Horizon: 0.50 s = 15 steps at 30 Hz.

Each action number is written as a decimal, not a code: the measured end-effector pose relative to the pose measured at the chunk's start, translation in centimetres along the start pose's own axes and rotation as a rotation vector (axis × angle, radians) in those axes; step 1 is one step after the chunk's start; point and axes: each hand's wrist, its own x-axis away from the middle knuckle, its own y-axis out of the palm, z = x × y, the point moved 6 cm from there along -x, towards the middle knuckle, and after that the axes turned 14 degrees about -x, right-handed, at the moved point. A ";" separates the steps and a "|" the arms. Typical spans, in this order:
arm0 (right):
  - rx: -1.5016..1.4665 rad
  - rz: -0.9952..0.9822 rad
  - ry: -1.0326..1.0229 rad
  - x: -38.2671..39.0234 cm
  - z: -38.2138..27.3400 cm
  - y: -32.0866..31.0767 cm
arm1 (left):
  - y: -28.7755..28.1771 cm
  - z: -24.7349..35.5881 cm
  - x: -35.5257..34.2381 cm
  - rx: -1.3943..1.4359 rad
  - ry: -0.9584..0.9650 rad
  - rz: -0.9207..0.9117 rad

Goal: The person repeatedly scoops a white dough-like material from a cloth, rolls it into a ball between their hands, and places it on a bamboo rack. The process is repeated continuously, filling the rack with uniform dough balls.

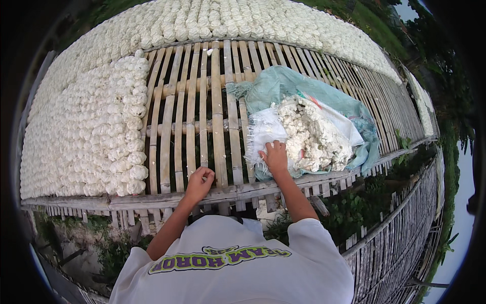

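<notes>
My left hand (200,183) is closed, fingers curled in, just above the near edge of a bamboo slat rack (217,111). Whatever it may hold is hidden. To the right, my right hand (275,156) lies on the frayed edge of a white woven sack (265,126), thumb and fingers apart. Beside its fingertips a heap of crumpled, off-white lumps (316,134) rests on the opened sack. A blue-green woven sheet (283,81) spreads around and beneath the heap. On the left, tight rows of round, ruffled white pieces (96,126) cover the slats.
More white pieces (212,23) fill a band along the far side. A wooden beam (243,191) edges the rack in front of me. Another bamboo panel (395,243) slopes at the lower right. Green plants (349,213) grow below the rack, with gaps between the slats.
</notes>
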 end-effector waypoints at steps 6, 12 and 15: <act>-0.499 -0.160 0.187 -2.4 4.9 -2.1 | 0.0 0.0 0.0 -0.012 -0.027 -0.026; -0.558 -0.050 0.121 -3.0 4.2 -5.1 | 0.5 -0.5 -0.1 0.001 -0.018 -0.008; -0.479 -0.109 0.129 -2.0 2.6 -1.4 | 0.7 -0.7 -0.2 -0.008 -0.012 -0.029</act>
